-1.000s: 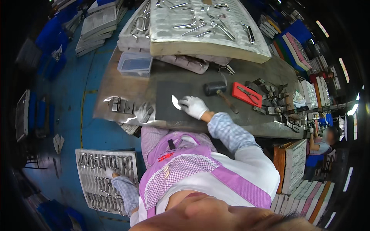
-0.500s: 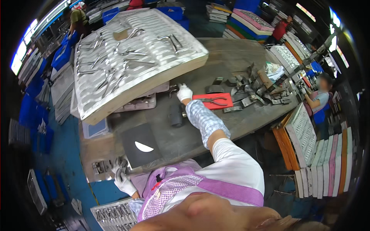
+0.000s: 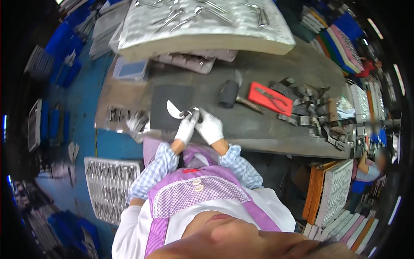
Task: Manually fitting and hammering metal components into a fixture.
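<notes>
Both my hands, in white gloves, meet over the near edge of the table at a small curved piece of shiny metal (image 3: 188,113). My left hand (image 3: 186,128) has its fingers closed on the piece. My right hand (image 3: 210,128) pinches it from the other side, its fingertips touching the left ones. The gloves partly hide the piece, and its exact kind is unclear. Just left of it a white crescent-shaped piece (image 3: 173,109) lies on a dark square mat (image 3: 166,96). A crumpled grey cloth-like thing (image 3: 138,121) rests to the left of the mat.
A black-headed mallet (image 3: 227,93) and pliers (image 3: 271,98) on a red block (image 3: 254,93) lie to the right. Metal blocks (image 3: 306,110) are heaped beyond. A large white tray (image 3: 207,36) with metal parts overhangs the far side. Another tray (image 3: 112,190) stands lower left.
My right hand has drawn back from beside the mallet to the near edge with the curved metal piece. My left hand has moved right from the grey thing to join it. My view has turned.
</notes>
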Available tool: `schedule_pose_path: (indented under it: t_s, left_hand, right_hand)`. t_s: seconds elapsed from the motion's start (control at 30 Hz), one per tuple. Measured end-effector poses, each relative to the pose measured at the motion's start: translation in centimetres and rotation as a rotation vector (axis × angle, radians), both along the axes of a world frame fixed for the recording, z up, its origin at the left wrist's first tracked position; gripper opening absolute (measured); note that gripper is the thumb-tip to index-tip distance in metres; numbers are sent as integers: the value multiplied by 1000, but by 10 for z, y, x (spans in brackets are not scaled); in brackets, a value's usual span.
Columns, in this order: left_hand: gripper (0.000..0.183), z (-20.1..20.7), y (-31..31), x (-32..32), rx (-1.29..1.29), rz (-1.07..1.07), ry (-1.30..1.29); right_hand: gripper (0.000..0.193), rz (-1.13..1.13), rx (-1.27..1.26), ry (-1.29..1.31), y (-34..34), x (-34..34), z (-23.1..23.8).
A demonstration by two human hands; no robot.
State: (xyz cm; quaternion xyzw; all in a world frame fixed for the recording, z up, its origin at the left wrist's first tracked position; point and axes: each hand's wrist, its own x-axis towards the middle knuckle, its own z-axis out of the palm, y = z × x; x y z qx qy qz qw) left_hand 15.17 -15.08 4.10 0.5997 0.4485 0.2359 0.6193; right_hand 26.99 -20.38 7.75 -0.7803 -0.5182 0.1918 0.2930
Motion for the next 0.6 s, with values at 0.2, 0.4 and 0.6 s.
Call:
schedule_pose_path:
  t_s: [0.2,0.4,0.6]
  left_hand:
    - [40,-19,-16,-86,-166,181,165]
    - [50,-11,-26,-137,281,193,559]
    - [38,-13,29,-122,-322,314,83]
  right_hand:
    - [38,-214,486,-165,-14,97,-9]
    - [50,-234,32,-613,-6,163,-108]
    - [29,-233,-138,663,29,82,-39]
